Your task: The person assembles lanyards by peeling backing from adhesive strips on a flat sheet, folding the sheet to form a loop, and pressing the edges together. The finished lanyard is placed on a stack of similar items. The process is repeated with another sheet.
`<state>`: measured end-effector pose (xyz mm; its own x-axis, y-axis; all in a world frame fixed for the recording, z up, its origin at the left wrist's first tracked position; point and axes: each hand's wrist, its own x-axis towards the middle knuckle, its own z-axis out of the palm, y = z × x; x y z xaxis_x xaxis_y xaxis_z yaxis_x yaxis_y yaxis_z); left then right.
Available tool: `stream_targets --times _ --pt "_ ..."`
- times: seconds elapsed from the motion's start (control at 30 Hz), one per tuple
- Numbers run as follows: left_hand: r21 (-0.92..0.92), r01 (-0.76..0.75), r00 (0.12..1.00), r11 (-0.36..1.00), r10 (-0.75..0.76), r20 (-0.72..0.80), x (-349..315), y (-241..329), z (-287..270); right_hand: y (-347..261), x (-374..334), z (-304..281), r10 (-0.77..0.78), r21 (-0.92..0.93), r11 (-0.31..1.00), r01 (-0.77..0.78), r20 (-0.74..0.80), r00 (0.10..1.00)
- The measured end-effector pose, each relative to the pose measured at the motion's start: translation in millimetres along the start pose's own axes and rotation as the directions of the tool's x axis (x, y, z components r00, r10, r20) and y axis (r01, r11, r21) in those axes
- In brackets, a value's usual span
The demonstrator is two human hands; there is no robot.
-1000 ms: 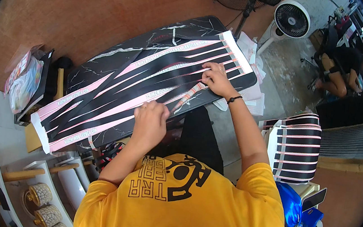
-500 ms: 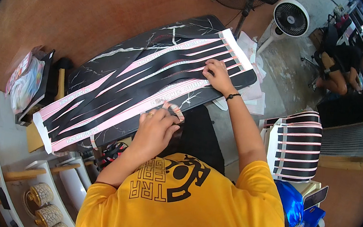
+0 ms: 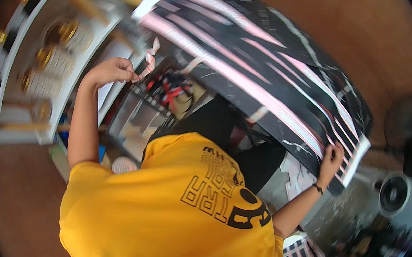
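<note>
My left hand (image 3: 115,72) is raised to the left of the table, off its edge. Between thumb and fingers it pinches a short, twisted pinkish strip (image 3: 149,60) with darker stripes. Across the dark marbled table (image 3: 293,148) lie long black bands (image 3: 234,62) and pink-and-white printed strips (image 3: 223,69), joined at both ends by white end pieces (image 3: 357,162). My right hand (image 3: 334,155), with a dark bracelet at the wrist, rests on the bands near the right end. Its fingers are curled together; blur hides what they grip.
White shelves (image 3: 19,59) with gold-topped jars (image 3: 68,32) stand at the left. Small striped tabs (image 3: 258,114) hang on the table's near edge. A white fan (image 3: 394,194) stands at the right. A striped bundle (image 3: 304,253) lies at the lower right, with papers (image 3: 295,175) below the table.
My left hand has swung from the table's near edge out to the left, carrying the pinkish strip. My right hand stays at the right end of the bands. The view has turned leftward.
</note>
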<state>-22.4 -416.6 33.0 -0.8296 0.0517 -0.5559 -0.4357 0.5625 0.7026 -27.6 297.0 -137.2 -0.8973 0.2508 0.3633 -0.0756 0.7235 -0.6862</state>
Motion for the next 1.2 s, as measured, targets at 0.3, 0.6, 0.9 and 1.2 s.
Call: stream_targets --times 0.3,0.6,0.9,1.2 --pt "-0.454 0.761 0.442 0.464 -0.883 -0.16 -106.5 -364.5 77.5 17.9 6.7 -6.6 0.037 -0.038 0.999 -0.032 0.14 0.989" --pt "-0.628 0.778 0.107 -0.013 -0.983 0.152 -176.8 -513.3 174.0 30.6 10.3 -6.6 -0.079 -0.096 0.991 0.09 0.111 0.991" --pt "-0.615 0.788 0.053 0.036 -0.999 0.008 -234.9 -555.5 239.6 34.5 12.2 -7.6 -0.056 -0.057 0.996 0.064 0.128 0.99" --pt "-0.003 0.969 0.228 0.247 -0.897 -0.379 -230.5 -537.7 230.8 37.5 12.0 -7.4 -0.007 -0.026 1.0 0.01 0.131 0.991"
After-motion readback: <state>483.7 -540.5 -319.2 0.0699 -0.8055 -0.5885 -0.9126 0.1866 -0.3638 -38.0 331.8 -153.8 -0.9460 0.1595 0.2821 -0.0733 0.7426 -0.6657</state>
